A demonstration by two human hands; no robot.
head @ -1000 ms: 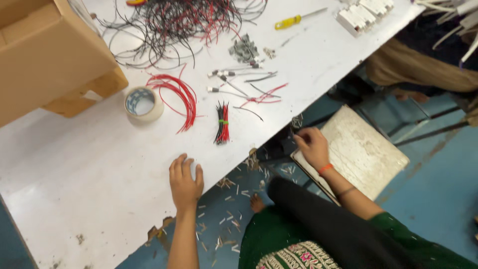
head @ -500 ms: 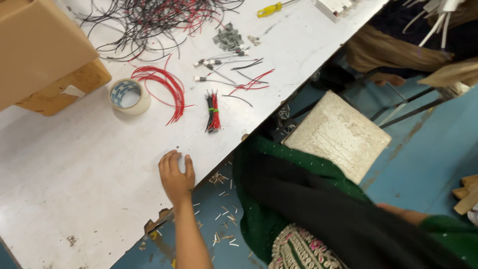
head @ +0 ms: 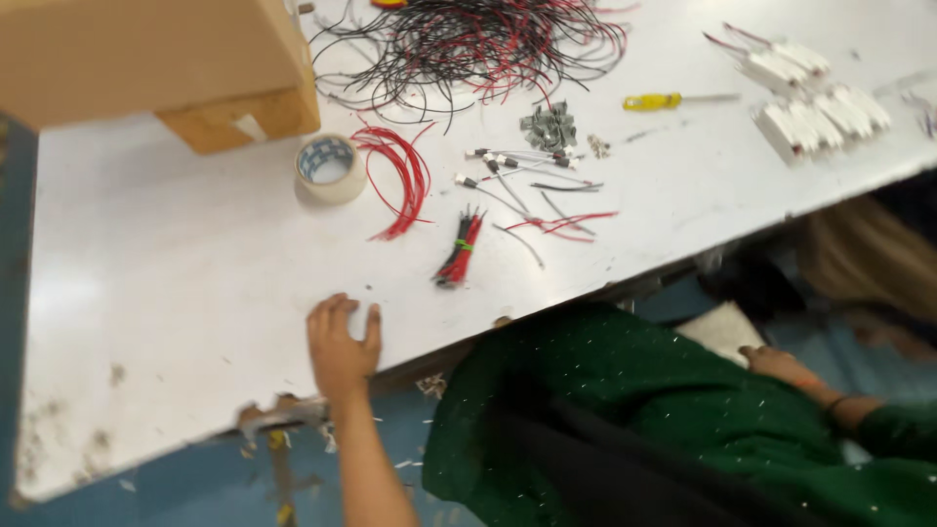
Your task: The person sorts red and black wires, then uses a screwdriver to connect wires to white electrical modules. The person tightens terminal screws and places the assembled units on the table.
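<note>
My left hand (head: 342, 346) lies flat on the near edge of the white table (head: 146, 322), fingers spread, holding nothing. Closest to it is a small bundle of red and black wires tied with a green band (head: 459, 250), a little up and to its right. My right hand (head: 774, 363) is low at the right, below the table edge, beside a pale board (head: 724, 328). Green cloth (head: 625, 410) partly hides it and its fingers do not show clearly.
A tape roll (head: 330, 168) sits next to a loop of red wire (head: 400, 181). A cardboard box (head: 146, 59) fills the far left. Behind are a tangle of red and black wires (head: 468, 44), grey metal pieces (head: 549, 127), a yellow screwdriver (head: 664, 101) and white connectors (head: 810, 98).
The view has swung right and closer. My left hand has stayed on the table edge. My right hand left the table edge, went out of sight, and now shows lower at the right.
</note>
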